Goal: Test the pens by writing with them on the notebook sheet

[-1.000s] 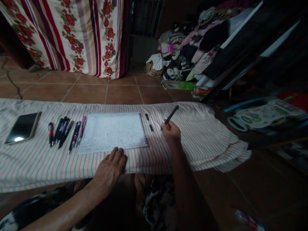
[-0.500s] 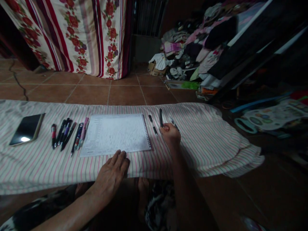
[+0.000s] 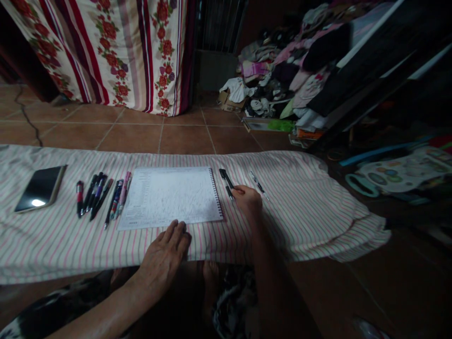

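Note:
My right hand [image 3: 247, 199] is closed on the lower end of a dark pen [image 3: 228, 179], whose far end points up and to the left. Just beside it, partly overlapped, a second black pen [image 3: 222, 173] lies on the striped cloth. To the right of the hand rests a black-and-white pen [image 3: 259, 185]. My left hand [image 3: 168, 246] lies flat with its fingers stretched out, fingertips on the near edge of a spiral-bound pad [image 3: 173, 193]. Fine marks cover much of the pad's white page.
Left of the pad lie several pens [image 3: 97, 195], and farther left a dark-screened tablet or phone [image 3: 40, 188]. A striped cloth [image 3: 300, 212] covers the table. Beyond stand a floral curtain [image 3: 106, 52] and a heap of clothes [image 3: 271, 75] on the tiled floor.
My right hand has tilted the dark pen and brought it left and down, beside the black pen on the cloth. The left hand has stayed in place.

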Tool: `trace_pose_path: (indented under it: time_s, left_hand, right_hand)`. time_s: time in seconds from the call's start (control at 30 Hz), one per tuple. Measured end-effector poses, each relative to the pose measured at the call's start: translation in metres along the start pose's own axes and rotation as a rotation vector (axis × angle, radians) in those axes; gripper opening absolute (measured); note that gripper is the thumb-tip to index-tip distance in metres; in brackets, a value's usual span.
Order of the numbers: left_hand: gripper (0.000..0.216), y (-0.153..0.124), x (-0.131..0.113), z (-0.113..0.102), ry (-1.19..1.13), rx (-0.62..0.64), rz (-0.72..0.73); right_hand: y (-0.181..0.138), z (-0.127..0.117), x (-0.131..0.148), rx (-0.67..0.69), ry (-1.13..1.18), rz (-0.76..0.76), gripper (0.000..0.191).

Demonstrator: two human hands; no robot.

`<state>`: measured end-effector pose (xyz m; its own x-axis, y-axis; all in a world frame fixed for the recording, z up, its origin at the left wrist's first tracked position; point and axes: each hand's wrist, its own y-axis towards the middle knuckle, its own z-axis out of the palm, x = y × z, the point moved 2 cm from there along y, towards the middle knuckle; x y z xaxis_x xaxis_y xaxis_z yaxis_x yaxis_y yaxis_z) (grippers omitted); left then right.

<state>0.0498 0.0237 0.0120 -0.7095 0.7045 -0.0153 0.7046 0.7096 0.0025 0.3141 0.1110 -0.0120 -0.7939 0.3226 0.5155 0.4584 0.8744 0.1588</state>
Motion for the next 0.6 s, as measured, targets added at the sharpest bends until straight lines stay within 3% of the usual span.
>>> trace_pose_path:
  time_s: [0.43, 0.6]
  left_hand:
    - [0.034, 0.004, -0.001, -0.007, -0.109, 0.099, -0.045]
    - [0.034, 0.005, -0.001, -0.007, -0.129, 0.074, -0.027]
  right_hand:
    - [0.001, 0.003, 0.001, 0.008, -0.068, -0.010, 0.027]
    - [-0.002, -0.001, 0.017, -0.153, -0.101, -0.052, 0.031]
